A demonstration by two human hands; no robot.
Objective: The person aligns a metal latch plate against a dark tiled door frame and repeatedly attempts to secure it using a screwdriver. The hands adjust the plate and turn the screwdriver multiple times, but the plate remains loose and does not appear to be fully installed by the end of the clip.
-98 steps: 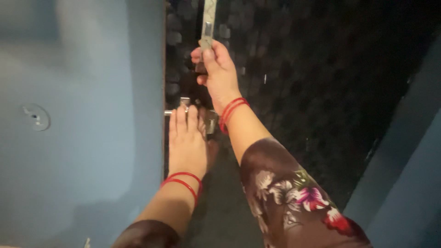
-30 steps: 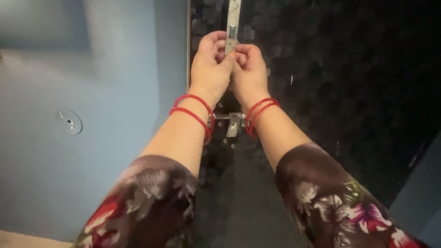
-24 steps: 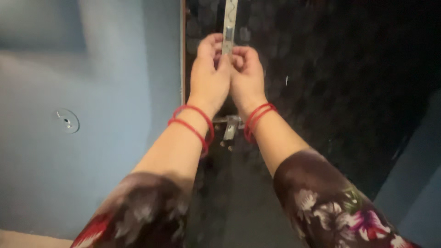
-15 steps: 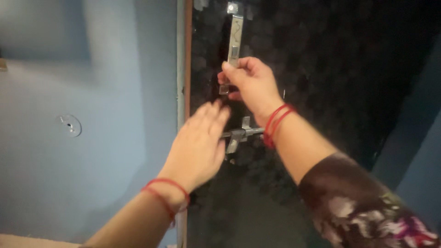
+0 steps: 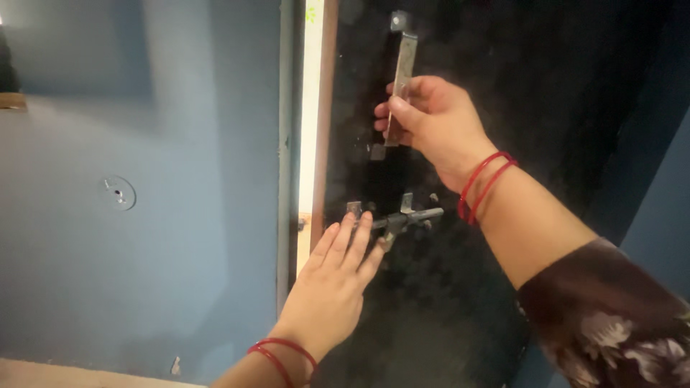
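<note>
A dark patterned door [image 5: 532,93] stands slightly ajar, with a bright gap [image 5: 310,129] along its left edge. My right hand [image 5: 431,126] grips the vertical metal door handle [image 5: 401,68]. My left hand [image 5: 334,284] lies flat on the door with its fingers spread, fingertips touching the left end of the metal sliding bolt [image 5: 402,218] below the handle. Red thread bands circle both wrists, and a floral sleeve covers my right forearm.
A blue wall [image 5: 144,215] fills the left side, with a small round plate [image 5: 117,193] fixed to it. The blue door frame [image 5: 287,179] runs beside the gap. Another blue surface [image 5: 661,194] shows at the far right.
Both hands were clasped on the handle; my left hand has let go and dropped to the bolt. The door has swung open, so a bright gap now shows at its left edge.
</note>
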